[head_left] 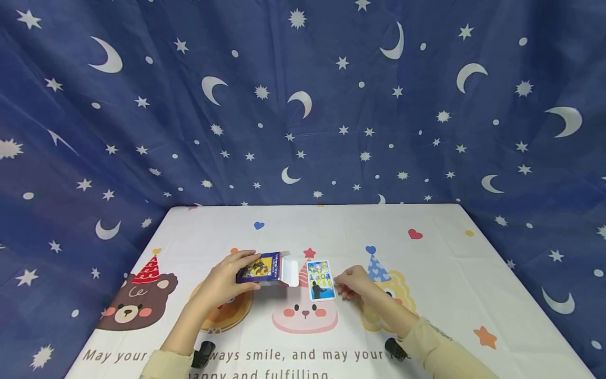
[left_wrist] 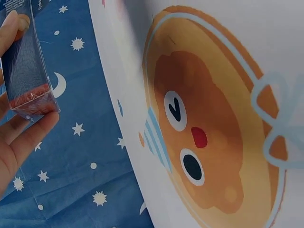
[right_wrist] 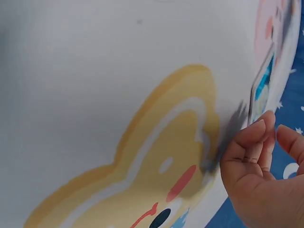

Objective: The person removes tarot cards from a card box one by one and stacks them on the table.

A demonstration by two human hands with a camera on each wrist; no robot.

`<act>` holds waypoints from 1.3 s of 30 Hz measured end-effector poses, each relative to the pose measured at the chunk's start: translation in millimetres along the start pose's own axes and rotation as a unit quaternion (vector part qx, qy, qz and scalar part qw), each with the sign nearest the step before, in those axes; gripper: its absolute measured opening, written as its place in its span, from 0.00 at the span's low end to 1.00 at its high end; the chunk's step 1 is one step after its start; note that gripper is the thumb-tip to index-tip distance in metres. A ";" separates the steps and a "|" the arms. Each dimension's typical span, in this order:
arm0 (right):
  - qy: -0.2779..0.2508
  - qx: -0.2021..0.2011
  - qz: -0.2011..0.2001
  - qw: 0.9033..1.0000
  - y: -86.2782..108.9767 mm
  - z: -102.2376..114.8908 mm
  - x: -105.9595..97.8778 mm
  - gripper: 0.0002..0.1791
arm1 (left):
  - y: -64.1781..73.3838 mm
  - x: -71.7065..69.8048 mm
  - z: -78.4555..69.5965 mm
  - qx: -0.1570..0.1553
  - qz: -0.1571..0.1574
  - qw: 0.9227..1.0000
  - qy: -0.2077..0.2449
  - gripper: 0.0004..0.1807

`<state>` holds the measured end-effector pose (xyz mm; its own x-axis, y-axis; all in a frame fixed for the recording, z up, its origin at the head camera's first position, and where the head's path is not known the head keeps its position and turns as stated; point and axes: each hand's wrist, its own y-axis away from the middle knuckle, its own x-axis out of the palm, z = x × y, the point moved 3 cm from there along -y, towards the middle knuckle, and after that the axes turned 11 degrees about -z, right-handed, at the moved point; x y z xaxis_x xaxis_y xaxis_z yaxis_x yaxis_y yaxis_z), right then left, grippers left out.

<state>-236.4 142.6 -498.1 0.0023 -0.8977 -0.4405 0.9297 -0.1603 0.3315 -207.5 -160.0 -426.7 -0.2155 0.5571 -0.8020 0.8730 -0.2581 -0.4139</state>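
In the head view my left hand (head_left: 232, 276) grips a blue tarot card box (head_left: 260, 267) with a yellow picture, its white end flap folded out to the right. The left wrist view shows fingertips and thumb around the clear-wrapped side of that box (left_wrist: 29, 71). To the right of the flap is a white-bordered tarot card (head_left: 321, 280) showing blue and yellow; whether others lie under it, I cannot tell. My right hand (head_left: 352, 281) is beside its right edge, fingers loosely bent. In the right wrist view, a gap separates thumb and forefinger near the card (right_wrist: 262, 90).
A white tablecloth (head_left: 331, 226) with cartoon animals and lettering covers the table. Behind it hangs a dark blue curtain (head_left: 331, 158) with moons and stars. Black bands (head_left: 204, 353) circle both wrists.
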 end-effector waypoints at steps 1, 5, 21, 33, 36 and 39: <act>-0.007 0.000 0.001 1.000 0.0 1.4 -1.1 0.07 | -1.7 1.2 -0.7 0.004 -0.002 1.000 0.002 0.36; -0.031 -0.001 0.019 0.999 -1.0 10.3 -1.9 0.09 | -9.0 6.9 -3.8 0.012 -0.007 1.000 0.016 0.36; -0.099 -0.023 0.055 0.993 9.7 33.0 2.9 0.16 | -5.3 20.8 -2.7 0.014 -0.005 0.999 0.032 0.34; -0.178 -0.064 0.058 0.980 19.6 51.2 28.9 0.12 | -12.3 16.8 -2.8 0.029 -0.008 1.000 0.006 0.36; -0.183 -0.070 0.064 0.979 21.3 55.0 34.7 0.12 | -14.3 14.9 -2.8 0.030 -0.008 1.000 -0.002 0.36; -0.186 -0.072 0.070 0.977 21.7 57.7 39.5 0.12 | -16.2 12.7 -3.7 0.034 -0.007 0.999 -0.008 0.37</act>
<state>-237.4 79.9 -460.1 0.0245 -0.9981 -0.0557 0.9723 0.0109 0.2335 -222.8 -145.8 -428.6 -0.2351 0.5489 -0.8022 0.8384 -0.3029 -0.4530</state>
